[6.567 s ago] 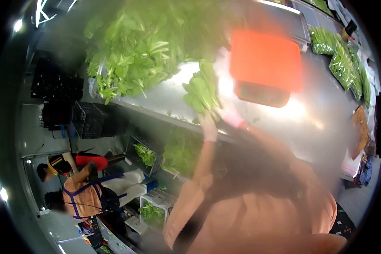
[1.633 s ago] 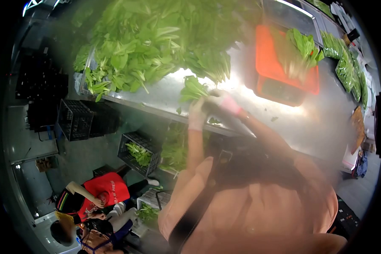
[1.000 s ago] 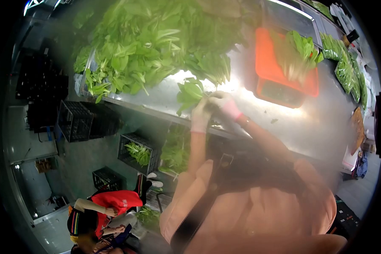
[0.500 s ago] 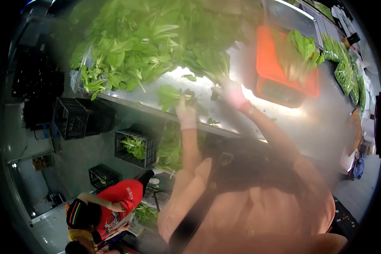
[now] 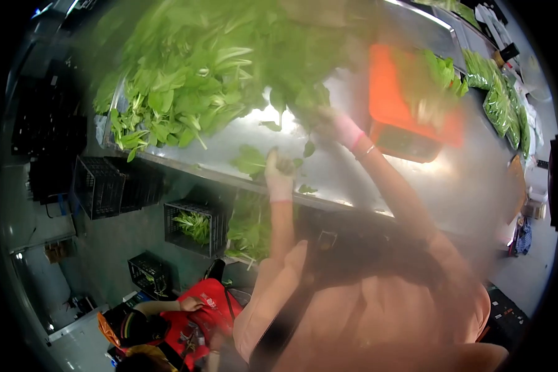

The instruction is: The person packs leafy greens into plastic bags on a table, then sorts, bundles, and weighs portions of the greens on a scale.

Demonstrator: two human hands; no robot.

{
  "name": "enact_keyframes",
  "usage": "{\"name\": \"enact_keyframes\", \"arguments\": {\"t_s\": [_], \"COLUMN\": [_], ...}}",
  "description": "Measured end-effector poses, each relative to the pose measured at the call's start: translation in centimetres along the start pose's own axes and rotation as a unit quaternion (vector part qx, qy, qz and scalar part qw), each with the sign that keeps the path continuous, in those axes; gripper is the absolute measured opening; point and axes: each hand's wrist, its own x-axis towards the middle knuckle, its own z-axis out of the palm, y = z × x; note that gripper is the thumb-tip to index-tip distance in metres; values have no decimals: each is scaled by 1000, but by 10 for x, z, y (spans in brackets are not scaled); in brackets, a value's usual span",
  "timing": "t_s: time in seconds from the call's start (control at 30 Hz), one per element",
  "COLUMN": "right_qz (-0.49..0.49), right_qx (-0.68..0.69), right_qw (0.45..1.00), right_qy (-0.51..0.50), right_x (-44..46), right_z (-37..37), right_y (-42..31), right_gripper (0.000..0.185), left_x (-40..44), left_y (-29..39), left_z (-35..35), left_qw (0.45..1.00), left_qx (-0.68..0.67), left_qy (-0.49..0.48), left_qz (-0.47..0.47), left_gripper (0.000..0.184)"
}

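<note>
While a small bunch of leafy greens [image 5: 250, 160] is held in the closed grip of the left hand [image 5: 279, 178], near the tabletop's [image 5: 189, 156] front edge, the right hand [image 5: 340, 128] is held out beside a large heap of greens [image 5: 186, 90]; whether its blurred grip is closed cannot be told. The hands, close together a second ago, are now parted, leaving the bunch to one hand. Beyond, an orange tub [image 5: 384, 87] is topped with greens.

We cannot make out the fingertips of the right hand [image 5: 340, 127], which blur into the heap of greens [image 5: 186, 77]; the top edge crops that heap. The left hand [image 5: 280, 177] hides the stem end of a leafy sprig [image 5: 248, 160]. We find the orange basket [image 5: 385, 84] blurred on its right side, and the co-worker in red [image 5: 204, 307] partly hidden.
</note>
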Motion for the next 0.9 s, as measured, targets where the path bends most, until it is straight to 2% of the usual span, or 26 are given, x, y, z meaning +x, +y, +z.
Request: {"name": "enact_keyframes", "arguments": {"t_s": [0.03,0.07,0.1,0.13,0.17,0.23,0.27,0.33,0.37,0.4,0.43,0.47,0.5,0.53,0.57,0.6,0.67,0.7,0.73,0.8,0.83,0.87,0.9], "right_qz": [-103,-237,-125,-2,10,29,48,82,84,83,63,64,-118,-295,-336,-335,-224,-139,-138,-122,-75,-74,-5], "right_qx": [-241,-443,-225,11,4,6,5,4,-149,-299,-298,-297,-429,-537,-590,-590,-415,-347,-347,-332,-337,-337,-436], "right_qw": [961,856,963,999,999,999,998,996,984,949,952,952,893,783,729,729,873,917,917,934,938,938,897], "right_qy": [-85,-117,-81,-39,-34,-32,-30,-46,-48,-50,23,22,66,108,93,95,121,140,140,49,24,24,-71], "right_x": [-6,-12,-13,-17,-19,-30,-35,-41,-48,-54,-54,-56,-59,-62,-65,-66,-67,-75,-76,-77,-77,-80,-85], "right_z": [1,3,7,14,13,23,27,25,30,33,37,40,43,44,43,43,46,66,67,66,61,58,60], "right_y": [-2,-3,0,2,7,13,17,27,26,26,38,47,54,57,56,56,57,42,40,37,36,31,23], "right_gripper": [25,26,27,28,29,29,29,28,28,28,29,29,30,30,28,28,22,17,17,19,21,21,23], "left_x": [0,0,-1,2,7,-1,-10,13,10,7,5,3,2,2,6,6,8,17,10,-3,1,-2,-7], "left_y": [-2,-4,-6,-9,-13,-11,-10,-16,-14,-12,-11,-12,-16,-19,-19,-21,-23,-24,-19,-10,-1,0,8], "left_z": [5,10,12,10,7,23,30,2,2,2,3,5,5,7,3,2,1,-9,-1,12,9,10,13], "left_qw": [1000,999,997,997,989,988,978,967,968,962,955,956,963,970,967,967,978,980,980,980,973,963,975], "left_qx": [0,35,71,72,121,80,139,95,95,124,153,154,145,136,120,121,88,64,64,43,128,192,148], "left_qy": [-3,-3,-1,0,-48,-127,-145,-238,-234,-241,-247,-246,-224,-202,-224,-224,-189,-191,-190,-193,-190,-157,-136], "left_qz": [-1,10,22,23,64,46,55,-4,-3,-27,-51,-50,-27,-3,-19,-21,-5,2,2,-8,14,102,97], "left_gripper": [13,17,23,23,26,33,37,42,42,43,43,43,42,42,38,38,37,38,38,43,45,47,49]}}
